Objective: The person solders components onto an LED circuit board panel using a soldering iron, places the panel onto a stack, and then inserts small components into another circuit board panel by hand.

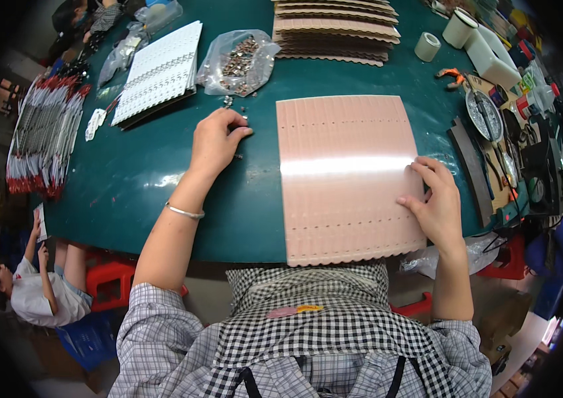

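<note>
A pinkish, glossy sheet (344, 192) with rows of small holes and a scalloped near edge lies before me on the green table. My right hand (435, 199) grips it by its right edge, thumb on the upper face. To the sheet's left, my left hand (218, 139) is at the table, thumb and fingers pinched together. Whatever they hold is too small to make out. Just beyond those fingers lie a few loose small metal pieces (228, 101). More of these coppery and silvery pieces (240, 61) fill an opened clear plastic bag (265, 50).
A stack of similar pink sheets (334, 30) stands at the far side. White perforated boards (162, 73) lie left of the bag, and bundled red-tipped wires (46, 136) farther left. Tape rolls (427, 46), a metal dish (484, 116) and tools crowd the right. Another person (49, 292) sits at left.
</note>
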Demonstrator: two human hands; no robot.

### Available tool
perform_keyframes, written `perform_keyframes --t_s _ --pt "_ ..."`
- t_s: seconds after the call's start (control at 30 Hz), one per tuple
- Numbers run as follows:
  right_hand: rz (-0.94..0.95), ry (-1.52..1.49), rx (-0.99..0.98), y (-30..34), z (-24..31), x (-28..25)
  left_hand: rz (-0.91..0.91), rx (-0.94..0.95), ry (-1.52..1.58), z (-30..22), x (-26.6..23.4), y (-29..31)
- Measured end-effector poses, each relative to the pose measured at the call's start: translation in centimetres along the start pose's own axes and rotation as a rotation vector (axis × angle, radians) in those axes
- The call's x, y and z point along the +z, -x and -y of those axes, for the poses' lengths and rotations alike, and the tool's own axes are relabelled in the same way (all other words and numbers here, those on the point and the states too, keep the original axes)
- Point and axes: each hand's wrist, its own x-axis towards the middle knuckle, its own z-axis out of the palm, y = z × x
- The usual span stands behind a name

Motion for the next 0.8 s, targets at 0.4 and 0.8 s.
perform_keyframes --t_s 0.4,0.8 --pt "0.030 -0.589 -0.415 2.8 6.4 -1.1 0.691 -0.392 1.365 -14.0 -0.1 11.9" --pt "-0.192 -0.827 -0.051 7.8 1.9 -0.8 0.502 0.364 0.722 -16.4 3.7 13.9"
